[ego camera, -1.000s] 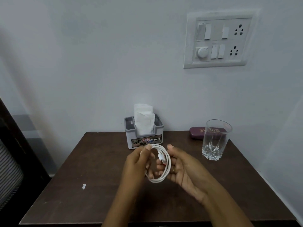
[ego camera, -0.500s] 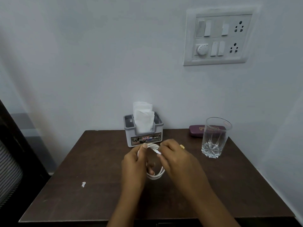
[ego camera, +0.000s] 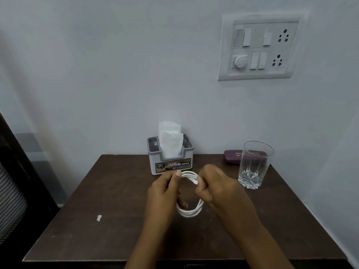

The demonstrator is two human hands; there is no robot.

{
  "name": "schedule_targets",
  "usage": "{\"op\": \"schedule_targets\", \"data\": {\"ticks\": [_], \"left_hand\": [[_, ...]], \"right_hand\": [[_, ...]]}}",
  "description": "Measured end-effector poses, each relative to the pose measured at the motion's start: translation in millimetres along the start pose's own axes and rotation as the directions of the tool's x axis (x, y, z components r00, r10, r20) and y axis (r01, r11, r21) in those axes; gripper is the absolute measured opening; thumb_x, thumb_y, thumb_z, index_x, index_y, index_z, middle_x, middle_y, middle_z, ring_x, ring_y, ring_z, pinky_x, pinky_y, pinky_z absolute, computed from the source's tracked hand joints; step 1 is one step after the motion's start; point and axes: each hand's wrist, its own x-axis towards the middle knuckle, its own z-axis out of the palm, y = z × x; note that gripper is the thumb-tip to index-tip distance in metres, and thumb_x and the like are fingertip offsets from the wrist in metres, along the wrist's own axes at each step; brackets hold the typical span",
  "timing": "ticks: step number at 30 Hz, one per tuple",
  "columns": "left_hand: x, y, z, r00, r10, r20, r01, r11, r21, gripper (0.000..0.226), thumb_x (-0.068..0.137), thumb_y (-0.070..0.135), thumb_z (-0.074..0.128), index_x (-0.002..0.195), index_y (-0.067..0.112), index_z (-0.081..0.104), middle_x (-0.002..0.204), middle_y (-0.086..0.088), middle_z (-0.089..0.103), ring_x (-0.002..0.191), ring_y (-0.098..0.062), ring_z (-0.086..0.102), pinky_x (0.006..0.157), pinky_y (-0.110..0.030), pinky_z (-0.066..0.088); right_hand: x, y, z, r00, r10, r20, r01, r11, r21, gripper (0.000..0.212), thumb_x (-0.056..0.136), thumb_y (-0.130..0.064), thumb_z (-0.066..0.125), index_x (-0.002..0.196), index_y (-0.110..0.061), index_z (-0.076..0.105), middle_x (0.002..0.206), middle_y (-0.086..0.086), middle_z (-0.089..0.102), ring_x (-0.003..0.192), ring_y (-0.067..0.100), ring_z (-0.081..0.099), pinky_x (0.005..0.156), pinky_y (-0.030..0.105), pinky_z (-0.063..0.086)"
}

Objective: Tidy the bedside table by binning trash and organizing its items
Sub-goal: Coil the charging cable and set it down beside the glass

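My forearms come in from the bottom edge and angle toward each other, bare to the wrist. My left hand (ego camera: pixel 165 193) shows its back to me, thumb up and pressed on the top of the coiled white cable (ego camera: pixel 191 212), fingers curled behind it. One fingertip seems to poke through the loop, though most are hidden. My right hand (ego camera: pixel 215 189) is fisted, knuckles up, thumb and forefinger pinching the cable's end close to my left thumb. The hands sit just apart.

The tissue holder (ego camera: pixel 172 166) reads OPEL; the purple case (ego camera: pixel 232 158) shows PRIN.
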Motion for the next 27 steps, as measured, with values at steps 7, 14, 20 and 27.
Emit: {"op": "schedule_targets", "data": {"ticks": [7,14,20,27], "left_hand": [[-1,-6,5,0.963,-0.269,0.000,0.261,0.936,-0.237,0.038,0.098,0.017,0.041,0.064,0.003,0.053,0.048,-0.005,0.043,0.028,-0.008,0.039,0.032,-0.015,0.034],[2,-21,9,0.950,-0.311,0.034,0.313,0.938,-0.152,0.041,0.097,0.022,0.042,0.060,0.009,0.049,0.049,-0.001,0.041,0.042,-0.019,0.043,0.049,-0.027,0.038],[-6,-9,8,1.000,-0.005,-0.012,0.006,0.988,0.153,0.033,0.097,0.033,0.039,0.069,0.023,0.051,0.063,0.007,0.052,0.058,-0.009,0.049,0.058,-0.029,0.038],[0,-14,7,0.992,-0.019,-0.125,0.039,0.986,0.163,0.031,0.097,0.034,0.038,0.069,0.028,0.049,0.063,0.009,0.045,0.064,-0.014,0.044,0.063,-0.032,0.038]], "right_hand": [[1,5,14,0.933,0.046,0.356,-0.117,0.976,0.182,0.025,0.083,-0.039,0.057,0.096,-0.018,0.061,0.100,-0.004,0.056,0.080,0.014,0.062,0.064,0.027,0.052],[-3,5,18,0.893,0.105,0.438,-0.096,0.994,-0.044,0.014,0.077,-0.007,0.069,0.084,-0.013,0.058,0.095,0.000,0.050,0.066,0.021,0.057,0.052,0.034,0.050],[-3,2,11,0.943,0.105,0.315,-0.077,0.992,-0.098,0.032,0.066,-0.003,0.076,0.083,-0.019,0.054,0.082,0.000,0.055,0.049,0.018,0.055,0.038,0.024,0.030],[-6,5,19,0.977,0.065,0.204,-0.088,0.991,0.106,0.011,0.083,-0.024,0.043,0.080,-0.019,0.052,0.082,-0.002,0.056,0.053,0.023,0.056,0.044,0.031,0.048]]}}
